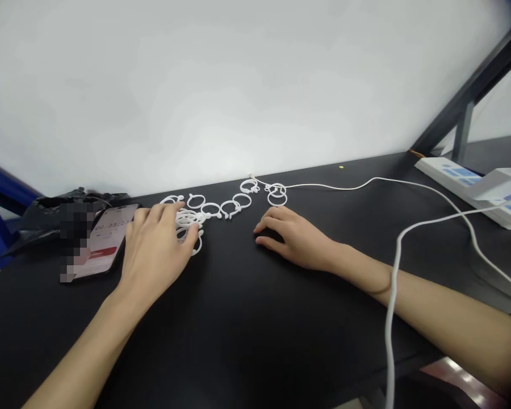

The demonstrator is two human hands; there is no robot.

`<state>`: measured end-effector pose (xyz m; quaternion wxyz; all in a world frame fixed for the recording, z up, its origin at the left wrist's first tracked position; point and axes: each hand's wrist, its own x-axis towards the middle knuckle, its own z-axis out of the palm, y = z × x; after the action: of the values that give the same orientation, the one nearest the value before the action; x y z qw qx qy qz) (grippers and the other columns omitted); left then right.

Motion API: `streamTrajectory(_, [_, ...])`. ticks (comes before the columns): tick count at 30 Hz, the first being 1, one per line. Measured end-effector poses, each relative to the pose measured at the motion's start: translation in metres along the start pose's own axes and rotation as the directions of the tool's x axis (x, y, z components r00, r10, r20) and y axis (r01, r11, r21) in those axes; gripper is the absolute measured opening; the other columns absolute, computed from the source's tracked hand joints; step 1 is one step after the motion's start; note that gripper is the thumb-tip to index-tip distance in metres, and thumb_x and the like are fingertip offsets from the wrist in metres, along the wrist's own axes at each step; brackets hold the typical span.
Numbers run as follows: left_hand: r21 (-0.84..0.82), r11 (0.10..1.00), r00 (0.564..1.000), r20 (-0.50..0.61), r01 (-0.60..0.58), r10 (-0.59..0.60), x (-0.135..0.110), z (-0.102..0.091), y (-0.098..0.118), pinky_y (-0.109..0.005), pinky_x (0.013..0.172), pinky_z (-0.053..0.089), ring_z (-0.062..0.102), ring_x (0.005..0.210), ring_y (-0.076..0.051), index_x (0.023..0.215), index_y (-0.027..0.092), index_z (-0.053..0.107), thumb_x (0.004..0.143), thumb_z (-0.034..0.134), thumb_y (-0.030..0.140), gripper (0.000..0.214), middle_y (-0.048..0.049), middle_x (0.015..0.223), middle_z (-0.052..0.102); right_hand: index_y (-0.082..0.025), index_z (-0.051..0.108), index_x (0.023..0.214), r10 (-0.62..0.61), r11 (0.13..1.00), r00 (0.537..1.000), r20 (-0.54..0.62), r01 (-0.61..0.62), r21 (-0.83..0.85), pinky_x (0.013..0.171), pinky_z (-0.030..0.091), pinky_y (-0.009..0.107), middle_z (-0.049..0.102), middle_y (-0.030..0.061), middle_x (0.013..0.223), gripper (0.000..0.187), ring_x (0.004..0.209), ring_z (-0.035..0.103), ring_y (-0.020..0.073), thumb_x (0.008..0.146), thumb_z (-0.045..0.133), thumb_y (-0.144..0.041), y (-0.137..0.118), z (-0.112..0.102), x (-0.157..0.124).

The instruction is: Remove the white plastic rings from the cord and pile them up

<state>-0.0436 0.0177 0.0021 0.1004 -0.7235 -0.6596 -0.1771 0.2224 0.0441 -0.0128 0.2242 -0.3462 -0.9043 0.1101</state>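
White open rings with small knobbed ends lie along the back of the black table (238,318). My left hand (153,244) reaches over a heap of these rings (189,217), its fingers stretched and its thumb apart. It hides part of the heap, and I see nothing held in it. Several loose rings (211,211) trail to the right of the heap. My right hand (296,236) rests on the tabletop, fingers loosely bent and thumb apart, with nothing between them. Just beyond its knuckles is a small group of rings (277,197).
A phone (111,241) showing a timer lies left of my left hand, beside a black plastic bag (46,218). A white cable (394,295) crosses in front of my right forearm. White-and-blue boxes (455,176) stand at right. A white wall (247,85) closes off the back.
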Motion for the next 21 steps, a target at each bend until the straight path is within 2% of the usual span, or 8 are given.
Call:
streamTrajectory(3, [-0.013,1.000,0.999,-0.050,-0.017,0.017,-0.001,0.001,0.002,-0.060,0.086,0.045,0.050,0.113,-0.043,0.126,0.015,0.054,0.093,0.045,0.039,0.042,-0.0186,0.123,0.060,-0.016,0.065,0.107,-0.007,0.997,1.000,-0.003,0.007,-0.074,0.089,0.049,0.041,0.062,0.0098,0.101,0.019,0.095,0.059,0.0228,0.095,0.055,-0.028,-0.001,0.003,0.004])
streamTrajectory(6, [-0.039,0.993,0.990,-0.091,-0.112,0.108,-0.003,0.005,0.004,-0.058,0.085,0.045,0.050,0.111,-0.041,0.126,0.017,0.054,0.092,0.047,0.035,0.039,-0.0176,0.124,0.060,-0.015,0.060,0.119,-0.014,0.979,1.000,-0.002,0.013,-0.204,0.087,0.050,0.042,0.060,0.0135,0.113,0.027,0.095,0.059,0.0240,0.097,0.049,-0.025,-0.004,0.008,0.014])
streamTrajectory(9, [-0.036,0.980,0.978,-0.084,-0.193,0.190,-0.005,0.010,0.004,-0.056,0.090,0.043,0.050,0.113,-0.038,0.124,0.020,0.056,0.093,0.048,0.032,0.034,-0.0133,0.124,0.061,-0.018,0.049,0.137,0.022,0.948,1.000,0.014,-0.016,-0.319,0.078,0.051,0.040,0.052,0.0158,0.132,0.039,0.086,0.061,0.0213,0.098,0.044,-0.022,-0.005,0.013,0.031])
streamTrajectory(11, [-0.019,0.976,0.975,-0.056,-0.216,0.215,-0.006,0.011,0.003,-0.054,0.090,0.043,0.051,0.112,-0.037,0.121,0.020,0.057,0.092,0.049,0.032,0.032,-0.0123,0.121,0.062,-0.022,0.046,0.140,0.047,0.935,0.998,0.030,-0.034,-0.354,0.074,0.050,0.037,0.051,0.0152,0.133,0.042,0.082,0.062,0.0199,0.099,0.041,-0.021,-0.003,0.017,0.043])
streamTrajectory(16, [0.027,0.981,0.982,0.003,-0.190,0.190,-0.007,0.010,0.003,-0.054,0.087,0.045,0.051,0.110,-0.038,0.118,0.018,0.059,0.092,0.048,0.035,0.032,-0.0136,0.118,0.063,-0.015,0.062,0.120,0.072,0.936,0.997,0.025,-0.059,-0.348,0.077,0.048,0.034,0.060,0.0134,0.107,0.029,0.092,0.060,0.0230,0.100,0.041,-0.021,0.002,0.024,0.058])
streamTrajectory(21, [0.023,0.981,0.981,-0.016,-0.191,0.192,-0.009,0.009,0.004,-0.054,0.087,0.044,0.051,0.110,-0.038,0.115,0.018,0.060,0.093,0.048,0.036,0.031,-0.0141,0.116,0.064,-0.014,0.063,0.113,0.090,0.942,0.996,-0.005,-0.087,-0.324,0.070,0.048,0.029,0.061,0.0115,0.106,0.023,0.094,0.060,0.0213,0.099,0.046,-0.022,-0.002,0.017,0.041])
